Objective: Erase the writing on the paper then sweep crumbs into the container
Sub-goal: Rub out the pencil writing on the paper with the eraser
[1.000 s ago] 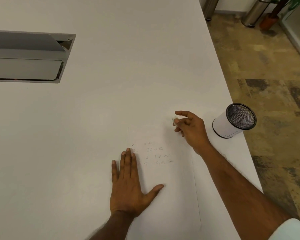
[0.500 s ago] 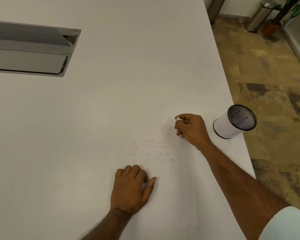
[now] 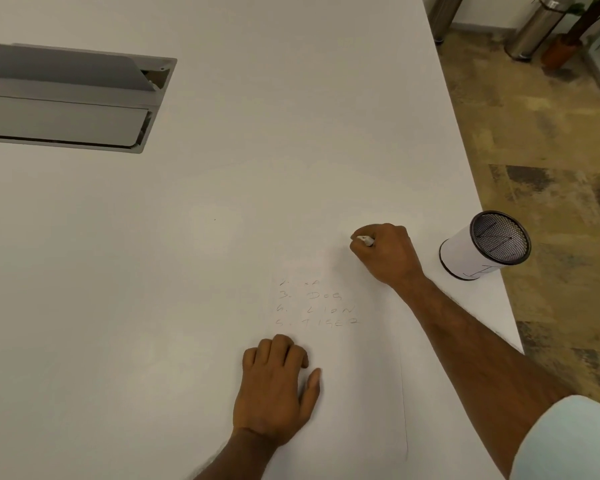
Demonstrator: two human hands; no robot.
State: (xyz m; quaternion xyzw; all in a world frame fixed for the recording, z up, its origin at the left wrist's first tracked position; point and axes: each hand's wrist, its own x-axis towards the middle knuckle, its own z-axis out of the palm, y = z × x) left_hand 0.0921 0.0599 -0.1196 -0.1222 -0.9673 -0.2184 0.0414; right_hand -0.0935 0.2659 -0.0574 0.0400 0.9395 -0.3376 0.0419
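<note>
We count one flat white paper sheet (image 3: 361, 393) on the smooth white worktop (image 3: 187, 271), bearing four faint pencilled lines (image 3: 317, 303). Right hand (image 3: 387, 254) pinches one small white eraser (image 3: 365, 240) near its top. Left hand (image 3: 274, 389), clenched and empty, rests on it. One white mesh-lined cylindrical container (image 3: 478, 251) stands beside.

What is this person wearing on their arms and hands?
The left hand and right hand are bare: no gloves, rings or watch show. The right arm is uncovered up to a pale short sleeve; no sleeve shows on the left forearm.
</note>
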